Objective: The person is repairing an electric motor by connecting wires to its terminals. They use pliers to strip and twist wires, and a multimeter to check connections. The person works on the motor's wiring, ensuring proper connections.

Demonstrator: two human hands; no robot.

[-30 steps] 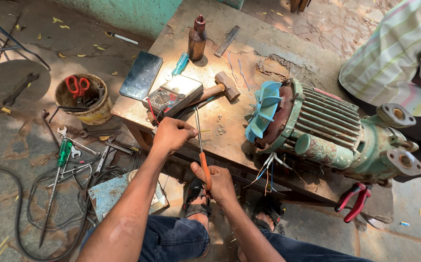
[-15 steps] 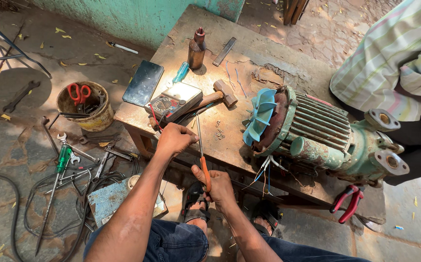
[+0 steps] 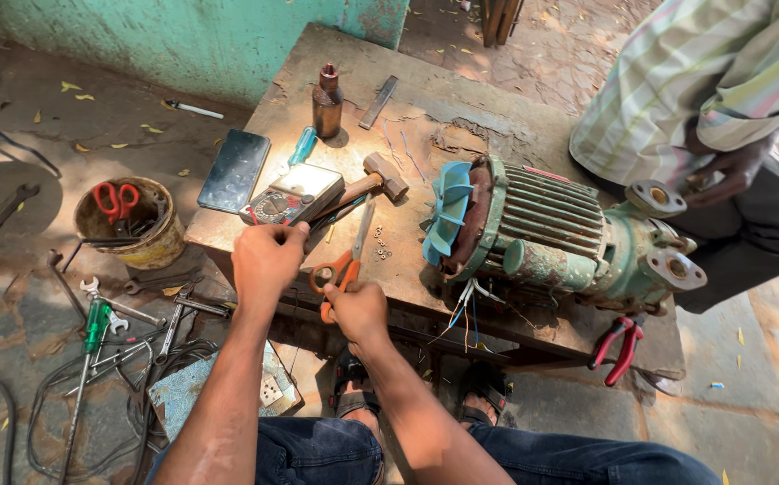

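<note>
Scissors in the right hand, blades pointing away toward the motor.

Nearest the person, the right hand has its fingers closed around the orange handles of the scissors, at the table's near edge. The scissors' long axis runs from that hand up and slightly right, tips ending near the hammer. Just left, the left hand is curled into a fist; what it pinches cannot be made out, though dark leads run from it toward the meter. Farther right lies the green motor, loose wires hanging off its near side, closer to the right hand.
</note>
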